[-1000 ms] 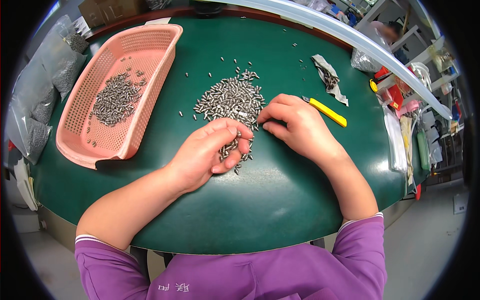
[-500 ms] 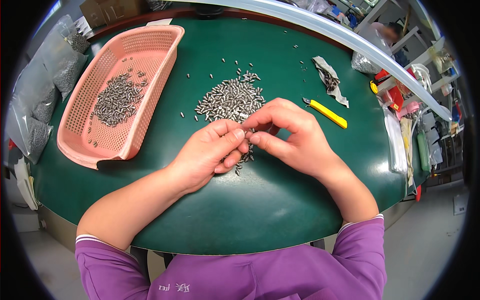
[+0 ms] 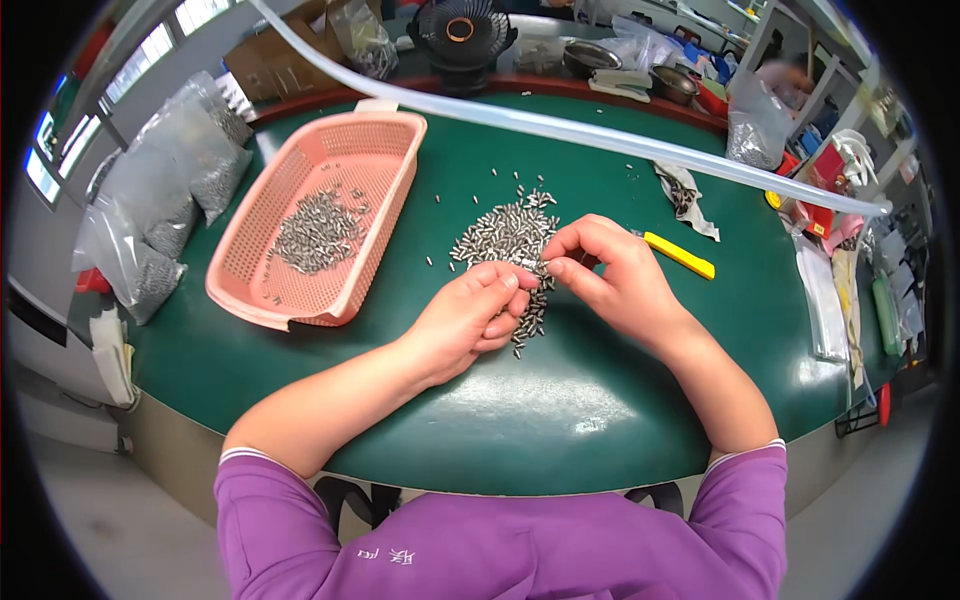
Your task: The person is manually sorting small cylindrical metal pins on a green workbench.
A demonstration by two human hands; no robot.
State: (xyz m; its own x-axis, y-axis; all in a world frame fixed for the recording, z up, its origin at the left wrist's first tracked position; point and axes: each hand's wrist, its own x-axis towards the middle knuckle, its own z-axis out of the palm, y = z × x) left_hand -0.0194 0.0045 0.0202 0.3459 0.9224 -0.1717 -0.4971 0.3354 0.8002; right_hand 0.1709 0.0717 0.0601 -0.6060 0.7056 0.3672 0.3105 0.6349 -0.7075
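A heap of small silvery metal pins (image 3: pixel 505 235) lies on the green tabletop, just beyond my hands. My left hand (image 3: pixel 468 318) is closed at the near left edge of the heap, thumb pressed on the curled fingers. Whatever it holds is too small or hidden to name. To its right, my right hand (image 3: pixel 618 278) pinches thumb and forefinger together over the heap's right side. I cannot make out what sits between those fingertips. A pink perforated plastic basket (image 3: pixel 388 222) on the left contains more of the same metal pieces (image 3: pixel 318 232).
A yellow utility knife (image 3: pixel 680 255) lies right of my right hand, with a crumpled grey wrapper (image 3: pixel 686 198) of dark bits beyond it. Bags of metal parts (image 3: pixel 165 235) line the left edge. A pale translucent tube (image 3: pixel 560 125) arches across the far side; a black fan (image 3: pixel 462 40) stands behind.
The whole view has shifted, so the table appears farther right and more of its back shows. My fingertips, nearly together before, are now slightly apart, with the right hand drawn away from the left.
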